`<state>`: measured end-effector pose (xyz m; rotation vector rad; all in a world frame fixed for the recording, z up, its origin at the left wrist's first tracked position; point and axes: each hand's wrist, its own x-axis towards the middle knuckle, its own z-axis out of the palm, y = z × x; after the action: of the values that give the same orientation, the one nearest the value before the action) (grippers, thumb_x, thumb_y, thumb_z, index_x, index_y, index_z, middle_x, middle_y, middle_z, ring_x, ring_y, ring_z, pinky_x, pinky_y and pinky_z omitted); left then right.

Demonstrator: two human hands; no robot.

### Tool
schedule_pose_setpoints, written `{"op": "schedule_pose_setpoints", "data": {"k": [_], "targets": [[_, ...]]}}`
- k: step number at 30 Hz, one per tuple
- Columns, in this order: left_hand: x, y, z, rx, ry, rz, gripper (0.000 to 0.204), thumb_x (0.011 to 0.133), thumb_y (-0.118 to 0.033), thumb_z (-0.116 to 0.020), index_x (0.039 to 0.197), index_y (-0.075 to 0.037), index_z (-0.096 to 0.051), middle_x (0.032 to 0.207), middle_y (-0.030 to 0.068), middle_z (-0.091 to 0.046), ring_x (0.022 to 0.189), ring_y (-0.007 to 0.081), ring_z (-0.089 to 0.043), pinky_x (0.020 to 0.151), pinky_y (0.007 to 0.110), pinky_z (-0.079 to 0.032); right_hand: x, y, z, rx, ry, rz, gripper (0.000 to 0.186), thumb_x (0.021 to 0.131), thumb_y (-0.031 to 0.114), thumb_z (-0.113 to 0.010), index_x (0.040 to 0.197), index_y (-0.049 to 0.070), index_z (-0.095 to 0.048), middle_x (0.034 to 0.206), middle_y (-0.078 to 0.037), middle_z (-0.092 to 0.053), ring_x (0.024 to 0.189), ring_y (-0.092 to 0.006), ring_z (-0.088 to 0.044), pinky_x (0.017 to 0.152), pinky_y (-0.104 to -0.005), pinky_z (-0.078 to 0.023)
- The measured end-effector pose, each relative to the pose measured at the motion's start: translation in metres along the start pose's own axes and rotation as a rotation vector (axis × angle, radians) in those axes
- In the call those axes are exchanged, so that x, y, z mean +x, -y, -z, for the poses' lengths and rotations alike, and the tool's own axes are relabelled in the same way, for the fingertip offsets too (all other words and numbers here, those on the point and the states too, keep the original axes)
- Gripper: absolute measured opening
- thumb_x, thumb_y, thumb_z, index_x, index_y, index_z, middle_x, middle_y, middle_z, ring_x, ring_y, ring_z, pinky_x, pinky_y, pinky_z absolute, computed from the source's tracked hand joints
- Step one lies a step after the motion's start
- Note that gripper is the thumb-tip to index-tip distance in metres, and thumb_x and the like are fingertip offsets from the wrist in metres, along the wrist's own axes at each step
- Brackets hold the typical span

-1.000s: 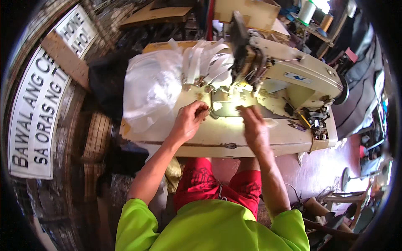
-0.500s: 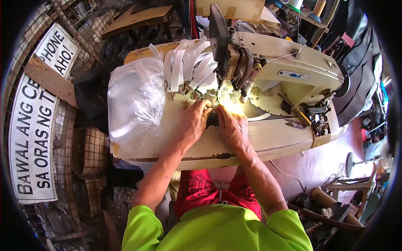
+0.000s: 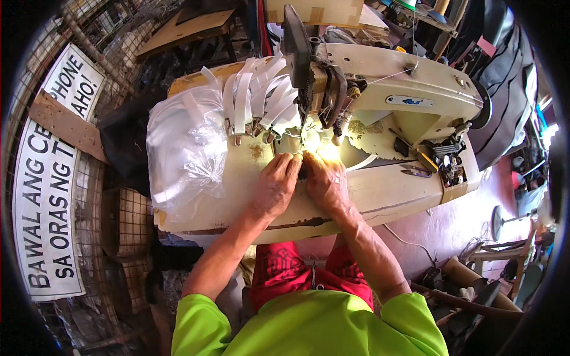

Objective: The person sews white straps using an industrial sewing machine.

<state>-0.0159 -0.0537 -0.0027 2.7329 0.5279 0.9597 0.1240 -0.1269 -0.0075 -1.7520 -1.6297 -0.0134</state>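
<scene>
At the front of a cream sewing machine (image 3: 409,77), both my hands are close together near the needle area, under a bright lamp glow. My left hand (image 3: 278,183) is closed in a pinch, knuckles up; what lies between its fingertips is hidden. Beside it, my right hand (image 3: 326,181) has its fingers bent down and pressed together. A white strap (image 3: 362,163) comes out to the right from beneath the right hand. Left of the needle, a bundle of white straps (image 3: 255,98) with metal clips at their ends hangs over the machine bed.
A clear plastic bag (image 3: 187,145) of white material sits on the table's left. On the right are small snips (image 3: 415,172), a yellow-handled tool (image 3: 427,161) and a parts tray (image 3: 454,175). A wire grid with a sign (image 3: 44,219) stands at left, dark sheets (image 3: 504,101) at far right.
The view has shifted slightly, so the machine appears a little further left. My left hand's fingers have drawn a little nearer to me; the right hand stays by the needle.
</scene>
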Motion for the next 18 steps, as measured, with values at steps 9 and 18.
{"op": "schedule_pose_setpoints", "data": {"k": [9,18], "targets": [[0.002,0.011,-0.014,-0.012,-0.102,0.141,0.025,0.086,0.001,-0.053,0.111,0.001,-0.056,0.097,0.0198,-0.056,0.093,0.0397,-0.056,0.083,0.045,-0.046,-0.006,0.003,0.013,-0.098,-0.188,0.069,0.028,0.078,0.007,-0.067,0.106,0.004,-0.062,0.094,-0.015,-0.063,0.088,-0.0355,-0.058,0.078,-0.0476,-0.044],[0.003,0.013,-0.015,-0.107,-0.074,0.101,0.017,0.09,-0.003,-0.052,0.105,-0.002,-0.056,0.094,0.019,-0.056,0.092,0.0405,-0.054,0.084,0.047,-0.045,-0.006,0.03,0.037,0.025,0.173,0.003,0.007,0.088,0.01,-0.056,0.089,0.004,-0.058,0.083,-0.017,-0.063,0.076,-0.0375,-0.062,0.068,-0.0477,-0.049]]}}
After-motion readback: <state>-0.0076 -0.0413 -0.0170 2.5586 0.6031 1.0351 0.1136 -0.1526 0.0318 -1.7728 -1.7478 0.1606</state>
